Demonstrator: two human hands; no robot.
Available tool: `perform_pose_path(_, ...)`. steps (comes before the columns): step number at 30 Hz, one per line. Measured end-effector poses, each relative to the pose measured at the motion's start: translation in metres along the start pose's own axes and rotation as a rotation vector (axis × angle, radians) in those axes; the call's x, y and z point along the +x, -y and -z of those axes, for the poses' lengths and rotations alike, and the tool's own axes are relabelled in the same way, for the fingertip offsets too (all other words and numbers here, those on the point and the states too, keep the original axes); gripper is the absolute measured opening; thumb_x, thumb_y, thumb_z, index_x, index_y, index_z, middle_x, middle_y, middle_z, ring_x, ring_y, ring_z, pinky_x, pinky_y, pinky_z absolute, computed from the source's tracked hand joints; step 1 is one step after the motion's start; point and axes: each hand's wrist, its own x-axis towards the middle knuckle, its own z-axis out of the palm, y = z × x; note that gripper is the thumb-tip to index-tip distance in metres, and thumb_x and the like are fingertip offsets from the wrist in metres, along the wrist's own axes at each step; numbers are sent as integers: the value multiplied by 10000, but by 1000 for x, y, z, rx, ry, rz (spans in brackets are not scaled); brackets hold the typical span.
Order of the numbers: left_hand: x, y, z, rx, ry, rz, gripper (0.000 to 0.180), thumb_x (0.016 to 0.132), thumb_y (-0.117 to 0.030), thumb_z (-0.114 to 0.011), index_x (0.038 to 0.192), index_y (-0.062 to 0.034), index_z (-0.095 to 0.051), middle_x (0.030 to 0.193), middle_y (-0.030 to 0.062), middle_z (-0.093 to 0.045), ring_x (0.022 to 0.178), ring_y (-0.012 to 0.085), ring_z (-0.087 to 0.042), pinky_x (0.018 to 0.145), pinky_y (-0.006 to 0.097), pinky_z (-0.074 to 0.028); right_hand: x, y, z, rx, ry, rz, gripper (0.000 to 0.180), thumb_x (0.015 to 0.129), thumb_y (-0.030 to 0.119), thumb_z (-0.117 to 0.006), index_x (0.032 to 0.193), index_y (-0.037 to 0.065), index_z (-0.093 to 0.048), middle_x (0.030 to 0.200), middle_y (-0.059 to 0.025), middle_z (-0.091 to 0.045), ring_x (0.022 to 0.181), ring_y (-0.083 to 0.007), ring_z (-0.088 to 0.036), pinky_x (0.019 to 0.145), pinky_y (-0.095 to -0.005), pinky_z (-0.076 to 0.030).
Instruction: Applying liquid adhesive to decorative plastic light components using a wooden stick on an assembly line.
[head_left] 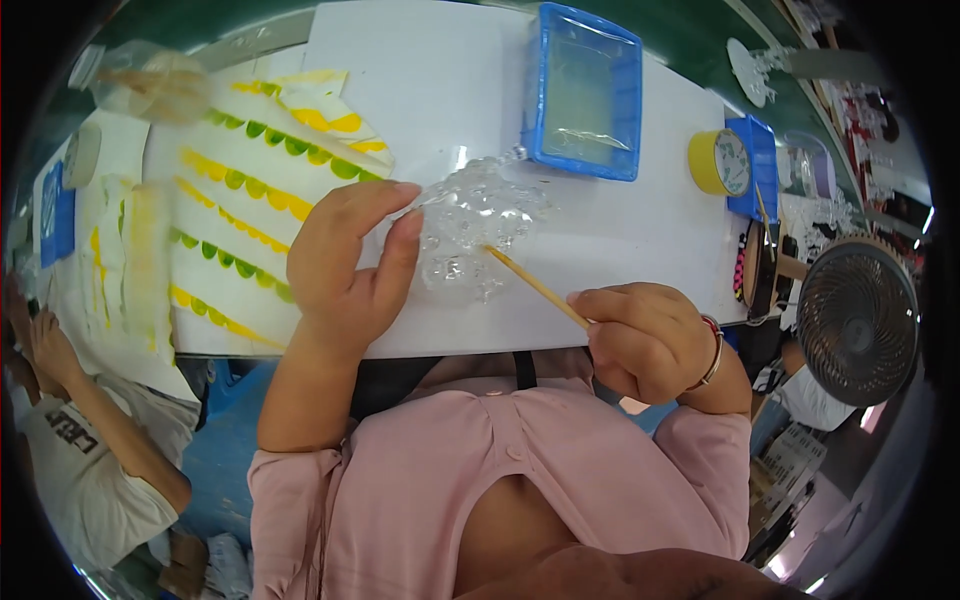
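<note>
My left hand (345, 260) pinches the edge of a clear, bumpy plastic piece (470, 225) that lies on a white sheet (440, 90). My right hand (645, 340) grips a thin wooden stick (535, 285) near its lower end. The stick's tip touches the middle of the clear piece. A red band sits on my right wrist.
A blue tray (585, 90) with clear liquid stands behind the clear piece. A yellow tape roll (718, 162) lies to the right. White sheets with yellow and green scalloped bands (240, 200) lie on the left. A grey fan (855, 320) stands right. Another person's arm (90, 400) is lower left.
</note>
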Motion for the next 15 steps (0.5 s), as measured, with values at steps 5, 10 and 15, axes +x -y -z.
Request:
perform_pose_path(5,0,3,-1,-32,-23,-12,176,772,-16,-702,935,-21,-634,848,94,-667,747,253,-640,659,307,-508,8,-3,5,139,86,-79,263,656,-29,-641,895,-23,-532,962,-213,-612,635,-260,-598,578,-309,-521)
perform_pose_path(10,0,1,2,-71,22,-7,147,827,8,-653,969,19,-618,903,125,-673,803,229,-644,741,288,-499,19,-10,-1,325,12,-312,140,856,-56,-487,976,13,-463,977,-234,-628,798,-282,-691,696,-335,-555)
perform_pose_path(15,1,2,-3,-104,-35,3,168,774,-20,-701,930,-34,-640,844,84,-667,739,236,-641,652,301,-504,37,-13,-4,361,42,-341,146,862,-51,-489,990,12,-465,971,-221,-628,789,-268,-687,708,-329,-550)
